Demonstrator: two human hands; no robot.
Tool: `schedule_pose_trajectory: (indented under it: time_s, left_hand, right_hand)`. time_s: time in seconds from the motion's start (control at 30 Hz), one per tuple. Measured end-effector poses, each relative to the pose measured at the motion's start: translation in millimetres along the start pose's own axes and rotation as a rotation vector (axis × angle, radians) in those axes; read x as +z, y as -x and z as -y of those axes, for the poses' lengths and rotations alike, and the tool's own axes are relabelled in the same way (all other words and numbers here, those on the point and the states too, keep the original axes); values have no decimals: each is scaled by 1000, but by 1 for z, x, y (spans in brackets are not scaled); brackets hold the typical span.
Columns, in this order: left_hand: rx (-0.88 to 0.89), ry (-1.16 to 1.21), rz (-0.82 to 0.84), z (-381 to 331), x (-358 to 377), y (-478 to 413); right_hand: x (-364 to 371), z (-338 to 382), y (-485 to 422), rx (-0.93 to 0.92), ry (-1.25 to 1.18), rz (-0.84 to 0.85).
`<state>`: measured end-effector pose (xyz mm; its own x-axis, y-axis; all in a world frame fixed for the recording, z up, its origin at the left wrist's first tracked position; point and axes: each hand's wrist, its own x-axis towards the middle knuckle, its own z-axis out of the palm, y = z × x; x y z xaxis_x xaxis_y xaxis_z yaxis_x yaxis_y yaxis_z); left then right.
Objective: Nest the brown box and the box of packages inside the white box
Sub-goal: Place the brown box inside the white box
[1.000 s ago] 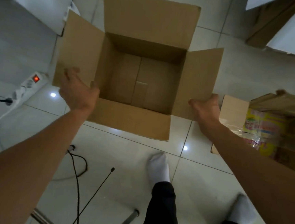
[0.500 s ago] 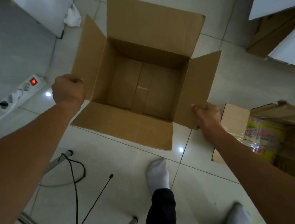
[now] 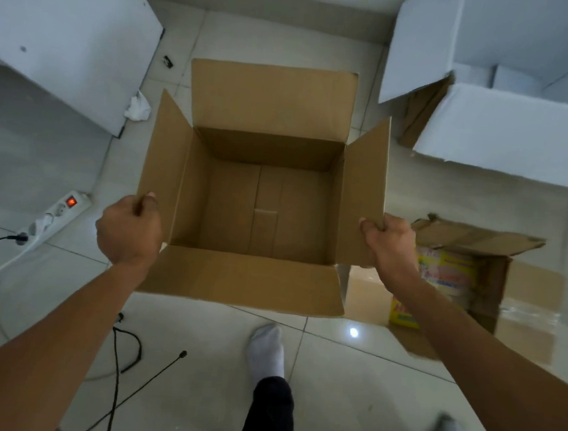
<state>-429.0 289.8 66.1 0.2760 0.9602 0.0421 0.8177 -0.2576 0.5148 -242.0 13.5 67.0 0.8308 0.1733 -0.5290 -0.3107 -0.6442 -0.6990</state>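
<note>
Brown box [image 3: 264,193] at centre, open-topped, all four flaps spread outward, inside bare. Left hand [image 3: 129,229] closed around the lower corner of the left flap, fingers curled over its edge. Right hand [image 3: 390,242] likewise clamped on the lower corner of the right flap, thumb on the inner face. Possibly lifted clear of the tiled floor [image 3: 348,368], though hard to judge from above. Just to the right, partly behind the right forearm, the box of packages [image 3: 470,266] on the floor, torn flaps open, yellow printed packs showing inside. Further back at upper right, the white box [image 3: 509,132], well apart from the brown one, flaps up. At left, a power strip [image 3: 56,216] with a lit red switch, cables trailing across the tiles. Near the bottom, two feet in white socks [image 3: 265,351].
</note>
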Motion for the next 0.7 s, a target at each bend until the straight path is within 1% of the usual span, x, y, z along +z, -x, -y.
schedule_pose_trajectory:
  time_s: [0.13,0.3,0.5,0.63,0.7]
  left_hand:
    - [-3,39,-63,-60,-34,61]
    - [62,144,-95,-138,-56,131]
    - [130,277,-73,-220,-39,183]
    - [148,375,-20,-274,-17,195]
    - [173,411,-19,-302,-10,194]
  right_hand:
    - [-77,-9,16,-75,30,-36]
    - [-180,-21,36,-106,16,-6]
    - [-284,-26,30,-141,56,-84]
    - [-346,-22,5,-136,42,-168]
    - [-374,-12,-10,-144,38,-185]
